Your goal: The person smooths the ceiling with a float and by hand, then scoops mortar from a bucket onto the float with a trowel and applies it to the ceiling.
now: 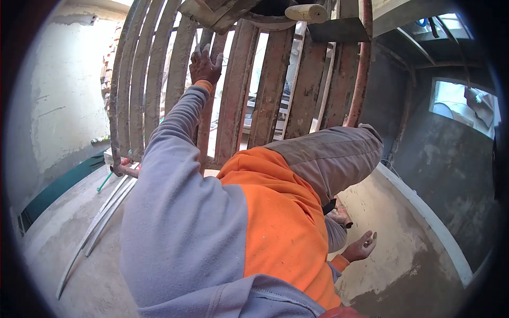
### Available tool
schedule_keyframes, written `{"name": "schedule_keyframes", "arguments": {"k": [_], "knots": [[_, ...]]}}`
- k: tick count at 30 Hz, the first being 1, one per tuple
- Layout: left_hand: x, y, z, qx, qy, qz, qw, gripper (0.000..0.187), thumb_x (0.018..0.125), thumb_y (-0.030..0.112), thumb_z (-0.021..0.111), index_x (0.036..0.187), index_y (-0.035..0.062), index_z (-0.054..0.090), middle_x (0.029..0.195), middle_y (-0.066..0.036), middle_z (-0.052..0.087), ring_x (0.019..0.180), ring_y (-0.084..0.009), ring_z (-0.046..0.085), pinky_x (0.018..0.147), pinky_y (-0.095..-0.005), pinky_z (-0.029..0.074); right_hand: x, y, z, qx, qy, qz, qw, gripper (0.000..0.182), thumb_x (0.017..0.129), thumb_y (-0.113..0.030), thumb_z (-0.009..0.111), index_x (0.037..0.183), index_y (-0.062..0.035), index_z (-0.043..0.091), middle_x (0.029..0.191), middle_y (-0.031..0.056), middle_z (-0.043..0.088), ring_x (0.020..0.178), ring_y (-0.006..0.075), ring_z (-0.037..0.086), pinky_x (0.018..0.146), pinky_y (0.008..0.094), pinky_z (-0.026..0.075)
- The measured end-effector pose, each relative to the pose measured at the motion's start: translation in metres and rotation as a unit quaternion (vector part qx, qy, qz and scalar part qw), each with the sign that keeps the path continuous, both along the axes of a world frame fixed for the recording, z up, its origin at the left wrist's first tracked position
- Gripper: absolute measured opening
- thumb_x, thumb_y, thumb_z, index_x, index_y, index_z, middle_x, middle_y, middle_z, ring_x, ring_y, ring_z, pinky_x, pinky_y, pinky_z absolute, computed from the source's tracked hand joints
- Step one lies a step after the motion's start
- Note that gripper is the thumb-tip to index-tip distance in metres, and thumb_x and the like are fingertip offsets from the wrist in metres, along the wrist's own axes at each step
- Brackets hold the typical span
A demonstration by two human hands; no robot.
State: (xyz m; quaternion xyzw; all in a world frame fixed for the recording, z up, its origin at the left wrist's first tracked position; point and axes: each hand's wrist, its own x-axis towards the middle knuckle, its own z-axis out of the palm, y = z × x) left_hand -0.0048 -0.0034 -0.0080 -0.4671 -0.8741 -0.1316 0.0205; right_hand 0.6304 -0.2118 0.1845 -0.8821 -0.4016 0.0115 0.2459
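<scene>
My left hand rests on a slat of the mortar-crusted metal scaffold platform, its fingers stretched out and nothing held in it. Low on the right, my right hand hangs free above the floor, fingers loosely curled and apart, with no object visible in it. Beyond my left hand, at the top of the platform, lies a tool with a pale rounded handle. Beside it is a flat dark plate. A mortar-caked piece sits left of them, partly cut off by the frame.
My bent leg is against the platform's near right side. Long pale strips lean down to the floor on the left. A plastered wall stands left; a grey wall with a small window opening is on the right.
</scene>
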Motion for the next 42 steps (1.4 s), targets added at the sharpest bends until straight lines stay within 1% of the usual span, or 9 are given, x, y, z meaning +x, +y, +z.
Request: {"name": "schedule_keyframes", "arguments": {"k": [5,8,17,20,26,29,32,35,42], "knots": [[0.000,0.000,-0.001,0.001,-0.003,0.000,1.000,0.064,0.091,0.051,0.052,0.140,0.0113,0.042,0.150,-0.018,0.030,0.138,-0.0356,0.031,0.107,-0.0497,0.032,0.003,-0.002,-0.003,-0.002,0.026,-0.016,1.000,0.054,0.093,-0.042,0.064,0.114,0.0073,0.064,0.084,0.0044,0.056,0.069,0.0143,0.044,0.059,0.0298,0.040],[-0.001,-0.001,-0.003,0.001,-0.003,-0.006,1.000,0.064,0.091,0.051,0.051,0.140,0.0115,0.042,0.150,-0.019,0.031,0.137,-0.0357,0.031,0.107,-0.0494,0.032,-0.003,0.004,0.001,-0.003,0.005,-0.004,1.000,0.049,0.093,-0.035,0.066,0.117,0.0075,0.061,0.080,0.0044,0.053,0.066,0.0142,0.046,0.057,0.0290,0.040],[-0.001,-0.002,-0.007,0.003,0.005,-0.003,1.000,0.064,0.090,0.051,0.053,0.140,0.0121,0.042,0.149,-0.019,0.031,0.136,-0.0360,0.032,0.105,-0.0499,0.033,0.005,0.003,-0.007,0.015,0.006,0.008,1.000,0.050,0.093,-0.035,0.066,0.117,0.0097,0.061,0.088,0.0056,0.058,0.066,0.0143,0.044,0.057,0.0287,0.039],[-0.002,-0.002,-0.009,0.006,0.011,-0.003,1.000,0.065,0.090,0.052,0.053,0.140,0.0124,0.042,0.148,-0.019,0.032,0.136,-0.0364,0.033,0.105,-0.0502,0.034,0.004,0.003,-0.004,-0.007,-0.002,0.002,1.000,0.050,0.093,-0.034,0.066,0.118,0.0088,0.061,0.088,0.0050,0.057,0.065,0.0142,0.043,0.057,0.0286,0.039],[-0.004,-0.003,-0.015,0.021,0.011,-0.013,1.000,0.065,0.089,0.052,0.054,0.140,0.0118,0.042,0.148,-0.019,0.033,0.135,-0.0368,0.033,0.105,-0.0506,0.034,-0.009,0.009,0.003,0.017,-0.004,0.002,1.000,0.049,0.093,-0.036,0.065,0.118,0.0069,0.062,0.079,0.0031,0.050,0.067,0.0142,0.043,0.058,0.0292,0.039],[-0.002,-0.002,-0.011,0.007,0.006,-0.004,1.000,0.065,0.089,0.052,0.054,0.139,0.0116,0.042,0.148,-0.019,0.033,0.135,-0.0368,0.033,0.105,-0.0512,0.034,0.001,0.005,0.001,0.010,-0.004,0.000,1.000,0.054,0.093,-0.041,0.064,0.113,0.0094,0.063,0.103,0.0090,0.066,0.069,0.0150,0.044,0.062,0.0294,0.042],[-0.004,-0.002,-0.014,0.014,0.007,-0.009,1.000,0.065,0.090,0.052,0.054,0.139,0.0114,0.042,0.148,-0.019,0.033,0.136,-0.0369,0.033,0.105,-0.0514,0.034,0.007,0.003,-0.001,-0.006,0.002,-0.013,1.000,0.054,0.093,-0.041,0.064,0.113,0.0097,0.063,0.108,0.0098,0.067,0.069,0.0153,0.043,0.063,0.0300,0.042],[-0.003,-0.002,-0.013,0.010,0.009,-0.004,1.000,0.065,0.090,0.052,0.053,0.139,0.0115,0.042,0.148,-0.019,0.033,0.136,-0.0370,0.033,0.105,-0.0512,0.034,-0.005,0.009,0.007,0.020,-0.009,0.007,1.000,0.048,0.094,-0.035,0.065,0.117,0.0075,0.062,0.077,0.0024,0.049,0.065,0.0127,0.041,0.056,0.0286,0.038],[-0.001,-0.002,-0.009,0.004,0.001,-0.002,1.000,0.064,0.090,0.051,0.053,0.140,0.0114,0.042,0.148,-0.020,0.033,0.136,-0.0366,0.033,0.105,-0.0504,0.034,0.000,0.009,0.007,0.029,-0.004,-0.002,1.000,0.050,0.093,-0.036,0.065,0.116,0.0077,0.063,0.075,0.0022,0.047,0.065,0.0126,0.041,0.056,0.0288,0.037]]}}
